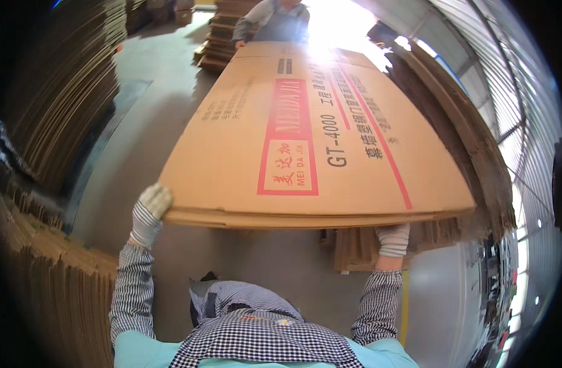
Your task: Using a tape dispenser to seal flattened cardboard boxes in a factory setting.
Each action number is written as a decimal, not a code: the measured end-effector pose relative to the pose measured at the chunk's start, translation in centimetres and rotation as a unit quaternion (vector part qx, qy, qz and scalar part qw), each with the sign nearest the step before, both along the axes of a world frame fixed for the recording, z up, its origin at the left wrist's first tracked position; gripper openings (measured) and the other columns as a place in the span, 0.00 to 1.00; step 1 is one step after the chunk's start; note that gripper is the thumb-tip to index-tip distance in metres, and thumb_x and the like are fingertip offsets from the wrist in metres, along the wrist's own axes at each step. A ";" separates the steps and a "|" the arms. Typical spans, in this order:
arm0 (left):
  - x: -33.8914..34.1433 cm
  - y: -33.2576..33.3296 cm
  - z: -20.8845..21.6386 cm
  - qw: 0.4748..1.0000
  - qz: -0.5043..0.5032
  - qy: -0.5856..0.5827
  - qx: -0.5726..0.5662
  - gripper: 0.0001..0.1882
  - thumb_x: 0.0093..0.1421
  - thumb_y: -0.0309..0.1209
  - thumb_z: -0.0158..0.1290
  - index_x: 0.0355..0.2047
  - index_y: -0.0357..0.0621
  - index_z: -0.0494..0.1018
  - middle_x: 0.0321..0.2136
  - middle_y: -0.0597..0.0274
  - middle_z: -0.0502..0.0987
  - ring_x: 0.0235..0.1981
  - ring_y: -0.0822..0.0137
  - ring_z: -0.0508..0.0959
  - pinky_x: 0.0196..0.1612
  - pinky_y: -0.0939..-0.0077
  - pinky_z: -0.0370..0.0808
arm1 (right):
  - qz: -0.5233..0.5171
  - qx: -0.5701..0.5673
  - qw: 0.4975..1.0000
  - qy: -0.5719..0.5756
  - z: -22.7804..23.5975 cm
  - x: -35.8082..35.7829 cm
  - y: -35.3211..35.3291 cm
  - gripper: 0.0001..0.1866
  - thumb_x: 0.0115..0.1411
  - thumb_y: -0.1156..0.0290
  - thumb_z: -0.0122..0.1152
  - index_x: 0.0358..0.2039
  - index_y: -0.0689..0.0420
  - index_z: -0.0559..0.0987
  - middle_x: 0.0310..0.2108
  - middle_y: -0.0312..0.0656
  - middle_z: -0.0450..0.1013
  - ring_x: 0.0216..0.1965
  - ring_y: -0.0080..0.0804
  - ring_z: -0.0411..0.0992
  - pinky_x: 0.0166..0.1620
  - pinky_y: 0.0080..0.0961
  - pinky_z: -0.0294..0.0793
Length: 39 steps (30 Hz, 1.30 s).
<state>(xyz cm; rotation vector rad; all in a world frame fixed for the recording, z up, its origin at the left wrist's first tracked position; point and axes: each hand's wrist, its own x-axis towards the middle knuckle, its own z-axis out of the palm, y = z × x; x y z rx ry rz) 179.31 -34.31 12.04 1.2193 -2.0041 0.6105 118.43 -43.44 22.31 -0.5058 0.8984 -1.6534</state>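
A large flattened cardboard box (232, 165), brown with red and black print, stretches away from me at about chest height. Two or so layers show along its near edge. My left hand (151, 211), in a white glove with a striped cuff, is closed round its near left corner. Under the near edge, toward the right, my right hand (393, 238) holds the cardboard from below. Its fingers are hidden beneath the board. At the far end a co-worker (275, 21) in grey holds the same cardboard, with one hand showing at its far left corner.
Tall stacks of flat cardboard (66, 104) line the left side, with another cardboard stack (54, 288) nearer to me. More stacked cardboard (471, 153) stands close along the right. Grey floor (130, 129) shows on the left, and a yellow floor line (405, 306) runs at the right.
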 end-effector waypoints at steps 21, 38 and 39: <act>-22.3 0.3 -25.9 0.266 0.028 0.774 0.574 0.18 0.65 0.38 0.54 0.50 0.41 0.73 0.40 0.55 0.81 0.38 0.62 0.81 0.39 0.72 0.79 | -0.011 0.317 0.948 -0.028 -25.6 1.7 20.0 0.31 0.52 0.59 0.66 0.55 0.59 0.70 0.42 0.45 0.74 0.45 0.43 0.74 0.53 0.46 0.75; -33.5 -2.3 -34.3 0.227 -0.138 0.769 0.582 0.43 0.66 0.63 0.36 0.62 0.32 0.63 0.64 0.50 0.65 0.70 0.57 0.53 0.70 0.58 0.50 | 0.459 0.205 0.795 0.339 -22.8 -1.0 8.2 0.35 0.44 0.65 0.77 0.54 0.58 0.75 0.41 0.35 0.78 0.44 0.26 0.75 0.49 0.26 0.74; -35.3 -0.7 -32.5 0.106 -0.159 0.797 0.573 0.48 0.65 0.68 0.32 0.61 0.32 0.65 0.64 0.51 0.65 0.70 0.59 0.53 0.71 0.59 0.47 | 0.472 0.172 0.785 0.362 -22.5 -0.9 7.6 0.37 0.42 0.65 0.78 0.54 0.57 0.75 0.42 0.36 0.78 0.44 0.26 0.75 0.50 0.26 0.74</act>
